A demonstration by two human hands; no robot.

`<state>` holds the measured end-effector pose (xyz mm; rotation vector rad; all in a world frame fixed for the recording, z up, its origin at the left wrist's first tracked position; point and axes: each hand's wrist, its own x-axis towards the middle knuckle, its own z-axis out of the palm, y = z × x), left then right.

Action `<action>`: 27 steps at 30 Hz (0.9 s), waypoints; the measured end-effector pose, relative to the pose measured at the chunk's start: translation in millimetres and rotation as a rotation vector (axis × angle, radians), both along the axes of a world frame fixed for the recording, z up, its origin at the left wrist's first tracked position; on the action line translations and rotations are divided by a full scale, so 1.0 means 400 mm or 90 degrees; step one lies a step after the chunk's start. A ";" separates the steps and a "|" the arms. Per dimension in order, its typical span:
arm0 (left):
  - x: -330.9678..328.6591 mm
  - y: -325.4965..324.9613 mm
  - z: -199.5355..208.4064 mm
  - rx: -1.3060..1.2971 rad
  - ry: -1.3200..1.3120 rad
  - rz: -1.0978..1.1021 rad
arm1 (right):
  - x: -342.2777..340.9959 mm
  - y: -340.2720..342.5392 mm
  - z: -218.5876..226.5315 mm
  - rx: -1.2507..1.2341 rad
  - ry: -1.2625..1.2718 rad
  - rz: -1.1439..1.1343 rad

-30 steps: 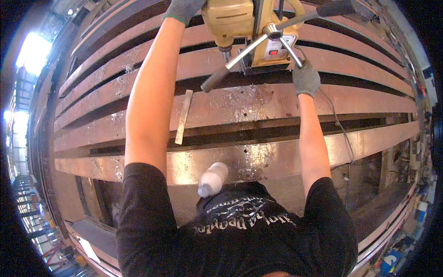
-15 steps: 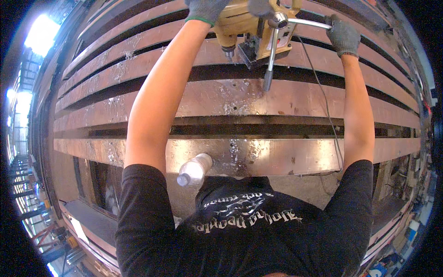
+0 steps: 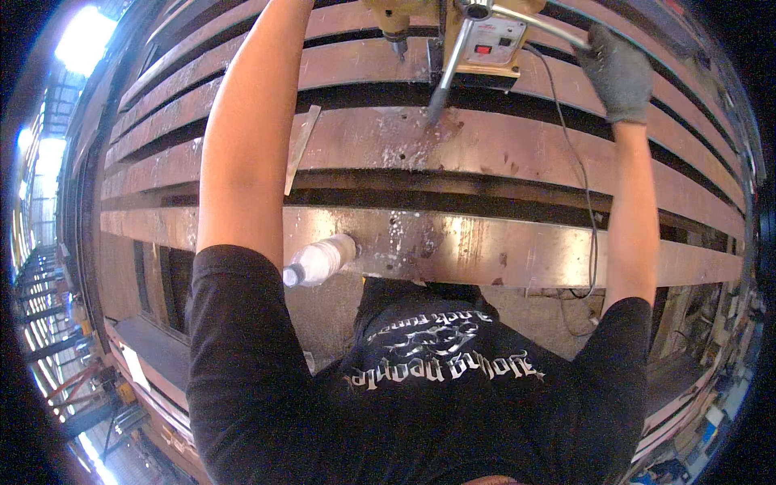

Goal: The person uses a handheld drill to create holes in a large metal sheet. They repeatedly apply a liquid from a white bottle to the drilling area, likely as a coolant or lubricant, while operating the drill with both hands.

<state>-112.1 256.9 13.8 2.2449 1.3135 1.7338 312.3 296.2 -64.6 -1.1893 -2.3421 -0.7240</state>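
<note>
Drill (image 3: 491, 39) at one o'clock has swung squarer; right hand (image 3: 619, 79) grips its spoke (image 3: 535, 23), likely for leverage; left hand unseen, hold untellable.

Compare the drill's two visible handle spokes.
The right spoke is held by the gloved right hand; the near spoke is free. The right spoke points rightward, the near spoke toward the person. The right spoke's end is covered; the near spoke's dark grip shows. Both meet at one hub.
</note>
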 end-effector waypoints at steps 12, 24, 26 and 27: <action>0.013 -0.072 0.042 -0.223 -0.013 -0.002 | -0.093 -0.098 0.110 0.370 0.360 0.282; 0.044 -0.078 0.037 -0.128 0.092 0.200 | -0.250 -0.107 -0.579 -0.352 0.402 -0.021; 0.068 -0.098 0.013 -0.108 0.048 0.204 | -0.156 -0.024 -0.555 -0.335 0.322 -0.042; 0.089 -0.108 0.002 -0.119 -0.040 0.165 | -0.131 -0.007 -0.532 -0.339 0.307 -0.034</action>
